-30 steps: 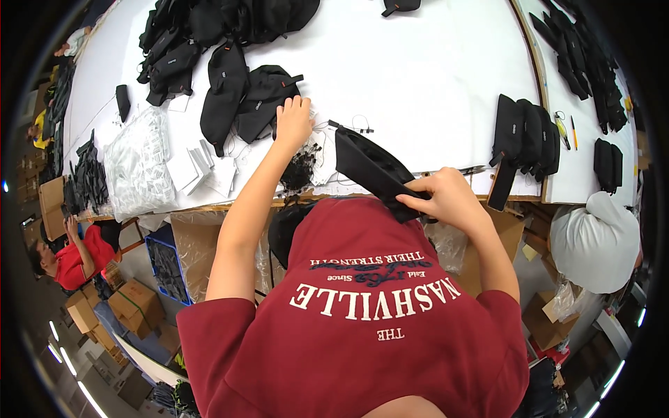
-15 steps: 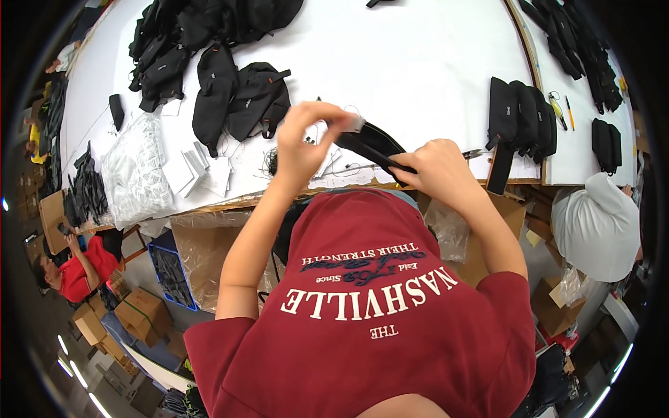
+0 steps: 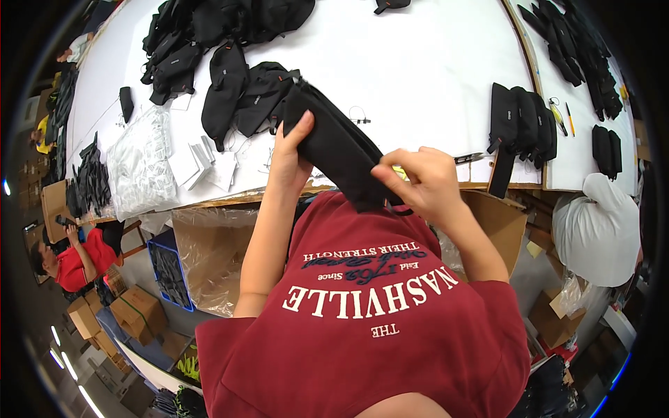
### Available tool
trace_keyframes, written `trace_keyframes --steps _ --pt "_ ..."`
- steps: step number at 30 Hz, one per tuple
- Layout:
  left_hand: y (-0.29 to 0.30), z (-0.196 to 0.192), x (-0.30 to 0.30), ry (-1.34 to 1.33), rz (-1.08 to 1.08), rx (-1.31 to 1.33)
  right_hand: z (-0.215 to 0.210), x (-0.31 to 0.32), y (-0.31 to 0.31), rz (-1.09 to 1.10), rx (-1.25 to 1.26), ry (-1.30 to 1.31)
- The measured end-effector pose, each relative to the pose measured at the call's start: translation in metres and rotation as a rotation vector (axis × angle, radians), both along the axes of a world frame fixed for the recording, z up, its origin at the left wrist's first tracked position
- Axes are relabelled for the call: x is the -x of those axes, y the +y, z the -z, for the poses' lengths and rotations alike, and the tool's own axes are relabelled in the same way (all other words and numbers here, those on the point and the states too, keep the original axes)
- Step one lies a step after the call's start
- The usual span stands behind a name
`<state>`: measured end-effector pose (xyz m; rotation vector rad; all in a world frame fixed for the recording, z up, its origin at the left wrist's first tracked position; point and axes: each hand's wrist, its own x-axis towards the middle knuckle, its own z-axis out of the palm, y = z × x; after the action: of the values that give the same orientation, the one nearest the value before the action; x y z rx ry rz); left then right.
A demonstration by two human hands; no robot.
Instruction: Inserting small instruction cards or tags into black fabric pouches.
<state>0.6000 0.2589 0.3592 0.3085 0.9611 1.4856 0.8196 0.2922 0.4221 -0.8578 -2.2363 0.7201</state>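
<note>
Turned since before: black pouch (image 3: 333, 150) now shows its broad side.
Left hand (image 3: 290, 155) grips its far left end; right hand (image 3: 424, 180) pinches its near right edge.

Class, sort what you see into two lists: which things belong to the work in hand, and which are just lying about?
In the work:
- black pouch, gripped by the left hand, with the right hand at its edge
- probably the similar pouches on the right

Apparently lying about:
- orange pen
- strapped cardboard box
</note>
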Motion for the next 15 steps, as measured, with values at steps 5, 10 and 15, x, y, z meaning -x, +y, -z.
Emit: trace_keyframes --steps 5,10,15 --pt "0.019 -0.029 -0.007 0.062 -0.033 -0.150 0.013 0.004 -0.037 0.245 0.273 0.243" --pt "0.031 -0.029 -0.002 0.115 0.127 -0.169 0.000 -0.010 -0.027 0.163 0.005 0.351" --pt "0.029 -0.059 -0.026 0.114 0.466 -0.116 -0.046 -0.003 0.032 0.133 0.011 0.108"
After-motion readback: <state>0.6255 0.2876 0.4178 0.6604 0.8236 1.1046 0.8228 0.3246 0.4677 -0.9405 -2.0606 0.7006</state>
